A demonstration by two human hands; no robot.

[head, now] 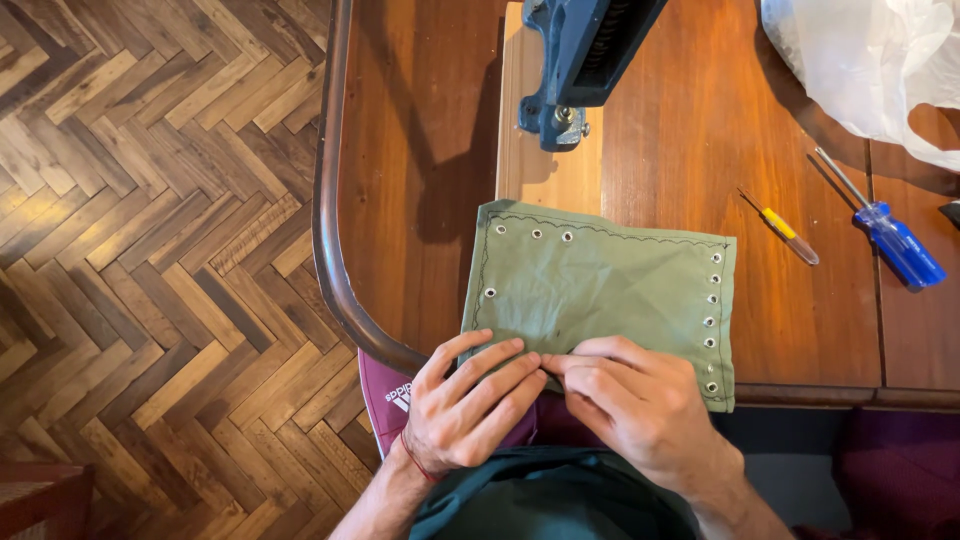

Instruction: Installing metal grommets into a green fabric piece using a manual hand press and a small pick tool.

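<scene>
Both forearms come in from the near edge, palms down, fingertips meeting at the near hem of a green cloth (600, 290). The left hand (465, 405) lies flat with fingers stretched toward the right, pressing the hem; a red string circles its wrist. The right hand (630, 395) curls, its grip pinched together on the cloth edge. The cloth lies spread on the wooden tabletop (420, 150), metal eyelets along its far, left and right sides. Farther off stands a blue press (580, 60); to the right lie a small yellow screwdriver (785, 230), a blue screwdriver (895, 240) and a plastic bag (870, 60).
</scene>
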